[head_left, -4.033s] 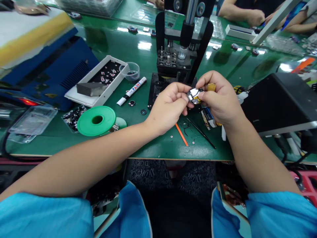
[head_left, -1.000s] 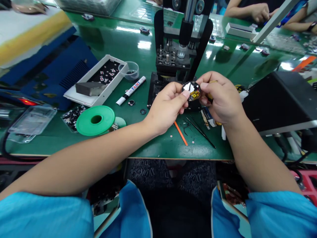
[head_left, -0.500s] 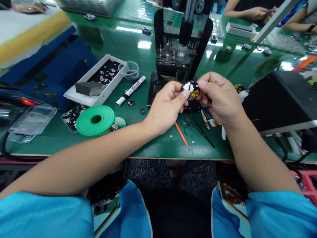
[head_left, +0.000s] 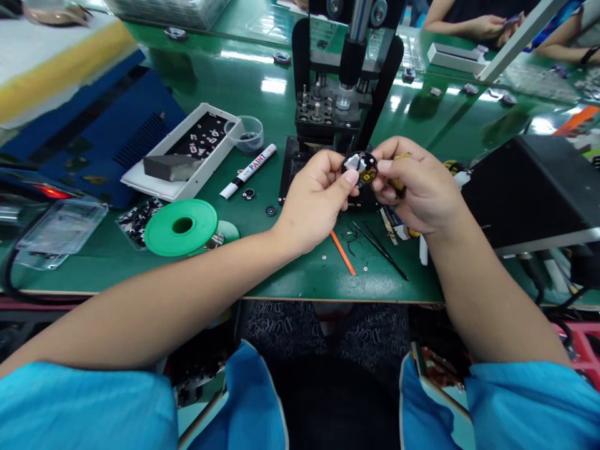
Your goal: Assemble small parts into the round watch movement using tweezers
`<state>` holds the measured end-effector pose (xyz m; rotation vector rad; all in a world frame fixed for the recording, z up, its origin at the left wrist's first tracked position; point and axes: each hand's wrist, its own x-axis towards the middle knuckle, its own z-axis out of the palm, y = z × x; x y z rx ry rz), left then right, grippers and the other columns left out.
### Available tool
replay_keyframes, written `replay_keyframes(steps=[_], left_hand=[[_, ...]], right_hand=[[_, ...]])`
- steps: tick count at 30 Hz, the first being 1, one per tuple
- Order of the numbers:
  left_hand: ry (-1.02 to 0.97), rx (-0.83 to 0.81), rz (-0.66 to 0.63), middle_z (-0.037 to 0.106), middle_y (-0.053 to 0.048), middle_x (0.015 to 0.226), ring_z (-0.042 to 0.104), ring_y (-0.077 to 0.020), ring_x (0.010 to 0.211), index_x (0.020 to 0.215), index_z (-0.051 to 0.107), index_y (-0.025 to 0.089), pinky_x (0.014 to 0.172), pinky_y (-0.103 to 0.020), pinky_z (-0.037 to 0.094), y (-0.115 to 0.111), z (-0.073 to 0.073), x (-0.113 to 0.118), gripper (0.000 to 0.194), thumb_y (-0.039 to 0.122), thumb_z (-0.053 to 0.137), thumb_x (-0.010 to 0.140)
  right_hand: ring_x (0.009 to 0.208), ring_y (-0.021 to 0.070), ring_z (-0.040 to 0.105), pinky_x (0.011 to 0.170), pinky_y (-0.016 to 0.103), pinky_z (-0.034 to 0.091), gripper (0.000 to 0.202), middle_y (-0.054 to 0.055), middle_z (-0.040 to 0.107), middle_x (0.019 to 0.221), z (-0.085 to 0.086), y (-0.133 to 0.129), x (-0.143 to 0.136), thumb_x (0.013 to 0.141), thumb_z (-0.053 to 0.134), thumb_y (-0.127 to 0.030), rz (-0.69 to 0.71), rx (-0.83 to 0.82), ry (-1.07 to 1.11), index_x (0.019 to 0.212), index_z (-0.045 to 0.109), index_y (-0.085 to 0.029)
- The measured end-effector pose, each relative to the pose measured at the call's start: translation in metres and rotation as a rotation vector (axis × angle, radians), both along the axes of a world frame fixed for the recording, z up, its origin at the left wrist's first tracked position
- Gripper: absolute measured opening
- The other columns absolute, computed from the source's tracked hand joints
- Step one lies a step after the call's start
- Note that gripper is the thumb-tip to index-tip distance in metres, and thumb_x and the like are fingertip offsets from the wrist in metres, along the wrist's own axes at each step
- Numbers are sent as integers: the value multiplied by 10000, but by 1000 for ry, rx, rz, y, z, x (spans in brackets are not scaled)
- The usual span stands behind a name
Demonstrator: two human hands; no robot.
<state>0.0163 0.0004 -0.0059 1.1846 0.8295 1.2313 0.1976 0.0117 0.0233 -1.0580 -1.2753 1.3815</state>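
In front of the press, my left hand (head_left: 314,200) pinches a round black electronic module (head_left: 368,177) between thumb and fingers. The module has a silver-white patch and yellow parts on its face, which is tilted towards me. My right hand (head_left: 419,184) is closed at the module's right edge, its thumb tip touching the rim. A small yellowish item (head_left: 402,156) shows between the right fingers; most of it is hidden. Below the hands lie an orange stick (head_left: 344,253) and a thin dark tool like tweezers (head_left: 382,250).
A black press (head_left: 328,119) stands behind the hands. To the left are a paint marker (head_left: 248,172), a white tray (head_left: 206,169), a clear cup (head_left: 250,140) and a green spool (head_left: 162,234). A black box (head_left: 529,194) stands right. Across the bench are another person's hands (head_left: 492,26).
The module has turned slightly in my fingers, and my right hand has shifted a little to the right. Small parts on the far green surface have moved slightly right.
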Motion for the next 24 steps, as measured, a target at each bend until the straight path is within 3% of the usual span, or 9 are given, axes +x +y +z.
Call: replay_keyframes(steps=[8, 16, 24], left_hand=[[-19, -85, -38, 691, 33, 755, 589, -60, 611, 899, 581, 207, 576, -151, 465, -3, 4, 0, 256, 153, 669, 1134], [-72, -233, -58, 631, 39, 720, 543, -51, 572, 868, 548, 206, 528, -155, 412, -3, 10, 1, 303, 196, 612, 1164], [-82, -232, -53, 636, 34, 745, 545, -49, 583, 891, 551, 206, 536, -154, 414, -3, 11, 0, 291, 212, 606, 1176]], right_hand=[[519, 71, 435, 470, 231, 255, 301, -35, 623, 659, -1, 0, 1, 849, 934, -349, 53, 10, 0, 867, 661, -222], [562, 88, 515, 483, 228, 313, 202, -17, 671, 671, -1, -3, -1, 812, 869, -219, 37, 51, -82, 841, 669, -223], [618, 84, 507, 521, 237, 348, 276, -22, 672, 776, -3, -3, 1, 782, 912, -207, 105, 73, -79, 918, 674, -231]])
